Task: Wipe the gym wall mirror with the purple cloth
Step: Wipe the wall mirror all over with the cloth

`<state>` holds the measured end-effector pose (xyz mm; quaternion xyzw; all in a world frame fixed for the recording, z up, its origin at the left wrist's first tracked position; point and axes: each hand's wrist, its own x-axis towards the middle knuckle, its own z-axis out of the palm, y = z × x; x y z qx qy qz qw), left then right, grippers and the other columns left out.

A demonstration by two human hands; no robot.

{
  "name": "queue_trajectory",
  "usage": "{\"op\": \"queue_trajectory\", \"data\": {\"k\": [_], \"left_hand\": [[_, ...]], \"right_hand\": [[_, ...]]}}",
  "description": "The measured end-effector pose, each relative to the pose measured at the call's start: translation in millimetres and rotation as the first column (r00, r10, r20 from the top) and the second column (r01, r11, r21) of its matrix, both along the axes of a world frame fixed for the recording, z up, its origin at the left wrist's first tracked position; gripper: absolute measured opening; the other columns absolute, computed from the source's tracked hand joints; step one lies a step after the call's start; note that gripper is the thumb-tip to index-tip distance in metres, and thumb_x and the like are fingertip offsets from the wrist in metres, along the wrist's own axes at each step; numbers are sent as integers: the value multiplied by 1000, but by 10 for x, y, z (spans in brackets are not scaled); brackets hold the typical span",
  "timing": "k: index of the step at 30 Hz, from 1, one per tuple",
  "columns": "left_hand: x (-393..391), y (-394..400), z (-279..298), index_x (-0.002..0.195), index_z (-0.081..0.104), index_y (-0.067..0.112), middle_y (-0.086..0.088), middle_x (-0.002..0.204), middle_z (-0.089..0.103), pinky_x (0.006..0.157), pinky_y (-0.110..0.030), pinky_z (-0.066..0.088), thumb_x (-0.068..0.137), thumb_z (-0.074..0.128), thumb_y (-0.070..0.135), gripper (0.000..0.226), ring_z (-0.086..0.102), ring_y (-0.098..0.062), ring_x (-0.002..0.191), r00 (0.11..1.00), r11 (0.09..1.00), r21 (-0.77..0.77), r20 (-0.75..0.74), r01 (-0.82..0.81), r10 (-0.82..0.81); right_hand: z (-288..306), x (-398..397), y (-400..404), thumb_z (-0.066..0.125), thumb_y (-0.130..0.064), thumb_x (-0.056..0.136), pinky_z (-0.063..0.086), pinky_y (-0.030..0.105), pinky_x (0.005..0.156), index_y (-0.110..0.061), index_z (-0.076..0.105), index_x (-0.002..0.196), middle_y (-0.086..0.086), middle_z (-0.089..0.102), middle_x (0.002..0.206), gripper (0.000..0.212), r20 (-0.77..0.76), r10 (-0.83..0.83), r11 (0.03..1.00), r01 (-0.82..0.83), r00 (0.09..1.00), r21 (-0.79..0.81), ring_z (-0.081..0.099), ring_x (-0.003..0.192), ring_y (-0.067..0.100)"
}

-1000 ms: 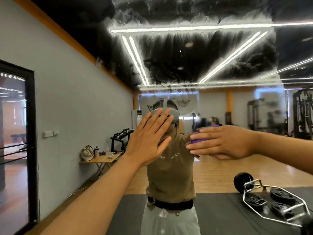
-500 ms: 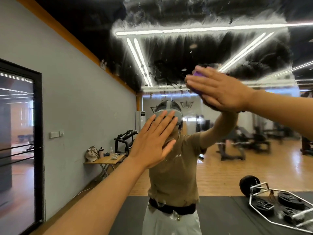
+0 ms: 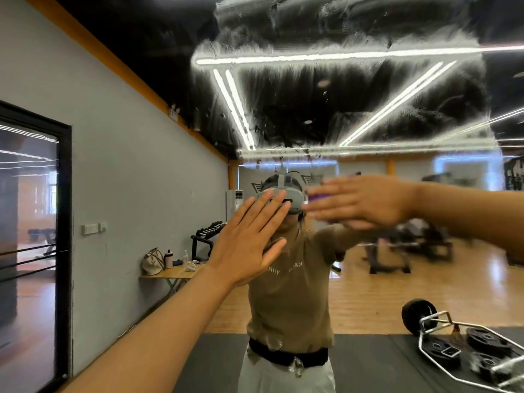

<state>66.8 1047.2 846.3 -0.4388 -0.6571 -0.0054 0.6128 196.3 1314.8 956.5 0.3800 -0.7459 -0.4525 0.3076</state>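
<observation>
The gym wall mirror (image 3: 354, 109) fills the view, its upper part covered in white streaky smears. My left hand (image 3: 249, 239) lies flat on the glass at centre, fingers straight and spread. My right hand (image 3: 360, 202), blurred by motion, presses the purple cloth (image 3: 319, 197) flat against the mirror with straight fingers, just right of my left hand. Only a purple edge of the cloth shows past my fingers. My own reflection stands behind both hands.
Reflected in the mirror are a folding table (image 3: 173, 273) with a bag and bottles, a dumbbell rack (image 3: 208, 231), a hex bar with weight plates (image 3: 465, 350) on a dark mat, and benches on the wooden floor. A dark-framed door (image 3: 34, 245) is at the left.
My right hand with the cloth rose from chest height to high on the mirror, then came back down to head height. My left hand stayed flat on the glass.
</observation>
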Motion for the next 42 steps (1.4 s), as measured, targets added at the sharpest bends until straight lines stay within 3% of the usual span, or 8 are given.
{"op": "queue_trajectory", "data": {"k": [6,11,19,24,29,33,37,42], "left_hand": [[-21,9,-1,159,25,11,-7,168,18,123,-44,19,105,33,47,65,14,-22,155,1000,1000,10,-17,13,-13],[-51,1,-1,159,25,10,-7,167,18,124,-43,19,105,34,48,67,15,-21,155,1000,1000,21,-23,17,-17],[-136,-161,-46,158,25,6,-10,167,18,125,-42,16,104,35,46,68,15,-22,155,1000,995,103,-24,3,-1],[-199,-391,-57,158,26,7,-10,166,21,126,-39,12,104,34,45,66,17,-23,154,999,994,111,-35,-20,24],[-247,-520,-74,158,26,7,-9,167,19,125,-40,12,103,35,44,67,14,-22,155,999,994,107,-1,-32,32],[-281,-540,-74,159,22,8,-6,168,14,127,-33,5,103,37,43,68,9,-18,156,999,993,122,39,7,-12],[-295,-614,-93,159,24,7,-9,167,19,126,-32,6,103,37,43,68,12,-19,155,998,991,135,55,22,-29],[-343,-706,-131,159,23,6,-9,167,16,127,-32,5,103,37,42,68,11,-20,155,998,990,140,53,22,-30]], "right_hand": [[850,84,-94,27,-36,107,-1,33,127,-15,30,158,2,25,165,55,-177,-83,976,44,981,-213,10,156,24],[435,-26,-224,28,-35,107,6,38,127,-11,36,154,7,34,160,54,-292,-23,911,-101,956,-401,20,152,31],[-662,-139,-291,40,-31,103,13,44,126,-18,34,156,0,30,164,55,-66,31,989,-40,997,-141,17,155,25],[-580,-161,-298,39,-29,105,12,41,127,-17,37,156,-2,29,164,52,98,33,997,-40,995,71,17,155,20],[67,-241,-522,25,-36,108,6,36,127,-16,41,153,3,35,161,51,-143,20,972,-53,990,-230,21,153,25],[231,-322,-732,33,-31,105,7,39,126,-12,37,155,6,34,161,53,-311,-31,887,-117,950,-446,21,152,32],[-24,-380,-788,36,-29,104,16,48,125,-9,40,153,10,37,159,53,-335,-20,873,-147,942,-465,23,151,36],[-691,-433,-880,40,-30,101,11,45,126,-16,39,154,3,35,161,54,-116,60,964,-88,991,-253,18,153,28]]}}
